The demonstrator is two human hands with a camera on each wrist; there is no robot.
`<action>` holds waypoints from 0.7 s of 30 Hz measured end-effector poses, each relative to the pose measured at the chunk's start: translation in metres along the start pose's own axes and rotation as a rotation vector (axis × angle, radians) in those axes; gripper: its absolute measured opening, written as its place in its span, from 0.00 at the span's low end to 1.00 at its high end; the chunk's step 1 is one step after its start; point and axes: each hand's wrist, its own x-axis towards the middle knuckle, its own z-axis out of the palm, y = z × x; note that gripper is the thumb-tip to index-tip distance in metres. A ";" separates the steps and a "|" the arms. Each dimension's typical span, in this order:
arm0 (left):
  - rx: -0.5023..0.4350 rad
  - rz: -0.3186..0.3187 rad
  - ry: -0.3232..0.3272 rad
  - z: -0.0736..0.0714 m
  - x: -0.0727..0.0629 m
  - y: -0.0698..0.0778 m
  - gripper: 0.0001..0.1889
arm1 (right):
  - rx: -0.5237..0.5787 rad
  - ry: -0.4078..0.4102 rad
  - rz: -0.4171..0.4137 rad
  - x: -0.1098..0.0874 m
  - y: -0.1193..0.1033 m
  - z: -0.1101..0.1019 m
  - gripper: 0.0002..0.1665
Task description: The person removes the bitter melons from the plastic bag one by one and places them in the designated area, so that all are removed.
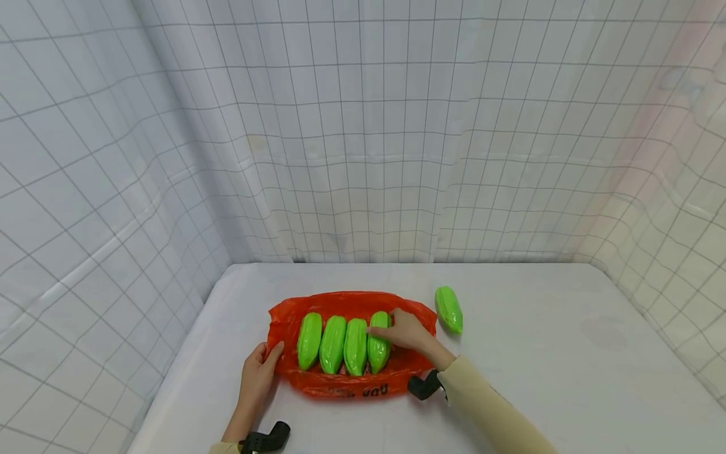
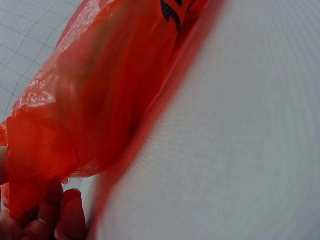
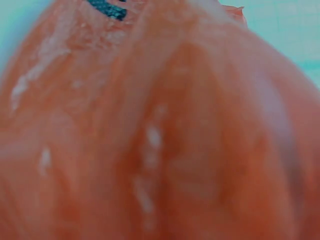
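A red plastic bag (image 1: 334, 301) lies spread open on the table, with black lettering on its near side. Several glossy green, ridged, banana-like fruits (image 1: 333, 345) sit side by side in it. My right hand (image 1: 411, 333) reaches over the bag's right side and grips the rightmost fruit (image 1: 378, 358) between thumb and fingers. At the left edge, my left hand (image 1: 258, 377) pinches the bag. In the left wrist view, its fingers (image 2: 71, 215) curl under the red plastic (image 2: 37, 155). Blurred red plastic (image 3: 150, 150) fills the right wrist view, which hides that hand.
Another green fruit (image 1: 449, 310) lies on the white table (image 1: 539, 353), just right of the bag. White gridded curtains (image 1: 363, 139) hang behind and along both sides of the table. Each wrist carries a black camera (image 1: 425, 385).
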 end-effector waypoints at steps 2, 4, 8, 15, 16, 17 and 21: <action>0.002 0.004 0.001 0.000 0.000 -0.001 0.21 | 0.006 0.007 -0.002 0.000 0.002 0.002 0.42; -0.002 0.004 -0.002 -0.001 0.000 -0.001 0.21 | 0.012 0.014 -0.003 0.000 0.003 0.003 0.42; -0.011 -0.007 -0.003 0.000 0.000 -0.001 0.21 | 0.011 0.030 -0.010 0.001 0.005 0.005 0.41; -0.012 0.001 0.000 0.000 0.000 -0.001 0.21 | 0.017 0.041 -0.012 0.002 0.005 0.007 0.40; -0.012 0.002 0.000 0.000 0.000 -0.001 0.21 | 0.020 0.043 -0.011 0.002 0.006 0.007 0.40; -0.013 0.002 0.001 0.000 0.000 -0.001 0.21 | 0.023 0.044 -0.010 0.002 0.006 0.007 0.41; -0.023 -0.007 0.005 0.001 0.001 -0.001 0.20 | 0.038 0.054 -0.013 0.002 0.008 0.008 0.43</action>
